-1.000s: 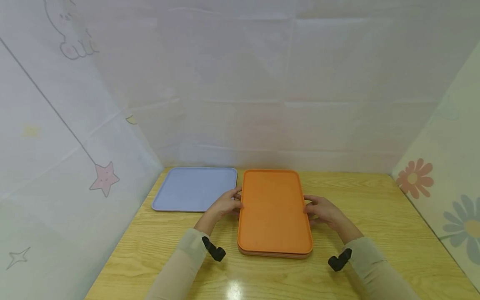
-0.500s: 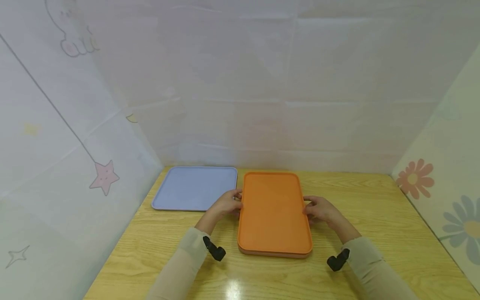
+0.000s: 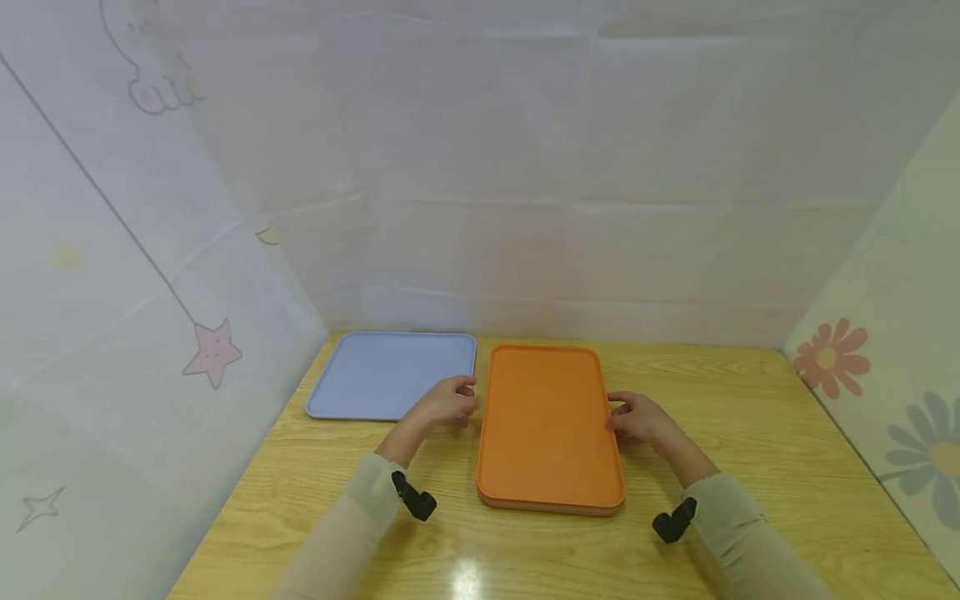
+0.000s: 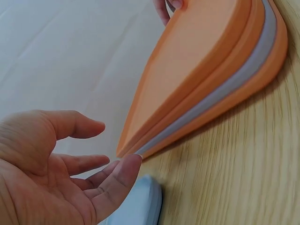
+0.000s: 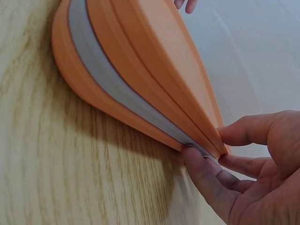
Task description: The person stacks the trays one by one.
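A stack of several rectangular trays lies on the wooden table, its top tray orange. From the side, the right wrist view shows a grey-lilac tray sandwiched between orange ones. My left hand is just off the stack's left side; in the left wrist view its thumb and fingers are spread apart around nothing. On the opposite side, my right hand holds the stack's edge, thumb at the upper rim and fingertips against the lower trays.
A pale blue tray lies crosswise at the back left of the table, partly behind my left hand. Patterned cloth walls enclose the table at the back and both sides. A black wrist mount sits on each sleeve.
My left hand has let go of the stack's left edge and moved slightly left. The right hand stays at its edge. The stack looks nearly still.
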{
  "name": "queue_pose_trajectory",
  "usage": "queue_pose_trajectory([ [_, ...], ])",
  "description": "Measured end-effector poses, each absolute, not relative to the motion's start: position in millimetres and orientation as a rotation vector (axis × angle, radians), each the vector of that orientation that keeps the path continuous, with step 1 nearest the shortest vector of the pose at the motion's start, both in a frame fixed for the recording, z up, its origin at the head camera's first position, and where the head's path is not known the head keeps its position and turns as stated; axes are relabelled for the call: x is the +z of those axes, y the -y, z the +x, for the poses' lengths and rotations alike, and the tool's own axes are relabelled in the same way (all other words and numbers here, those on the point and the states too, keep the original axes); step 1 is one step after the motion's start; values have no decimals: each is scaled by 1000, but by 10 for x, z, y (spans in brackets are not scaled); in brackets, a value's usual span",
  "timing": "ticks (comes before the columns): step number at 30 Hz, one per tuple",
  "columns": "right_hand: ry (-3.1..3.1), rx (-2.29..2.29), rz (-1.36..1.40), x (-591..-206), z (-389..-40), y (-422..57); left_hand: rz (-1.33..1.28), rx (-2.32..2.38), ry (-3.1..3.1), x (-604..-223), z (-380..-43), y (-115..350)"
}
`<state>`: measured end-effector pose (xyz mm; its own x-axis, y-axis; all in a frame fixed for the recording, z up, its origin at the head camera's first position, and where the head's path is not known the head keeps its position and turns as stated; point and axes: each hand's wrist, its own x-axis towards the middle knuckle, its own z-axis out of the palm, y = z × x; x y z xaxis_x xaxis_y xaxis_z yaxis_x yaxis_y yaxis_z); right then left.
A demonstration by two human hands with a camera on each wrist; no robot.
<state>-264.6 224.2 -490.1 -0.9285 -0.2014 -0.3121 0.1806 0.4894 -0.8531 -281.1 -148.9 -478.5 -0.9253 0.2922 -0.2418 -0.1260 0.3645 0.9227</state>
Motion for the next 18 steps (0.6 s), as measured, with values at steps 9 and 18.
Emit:
queue_pose_trajectory([
  [9,-2301,-1500,32,-4952,-2619,-2237,107,1446,-2460,-4731,-2806,1868],
  [18,-2252,-1548,31,-4995,-2646,-2259,83,1155,-2736,-4667,-2858,2326],
])
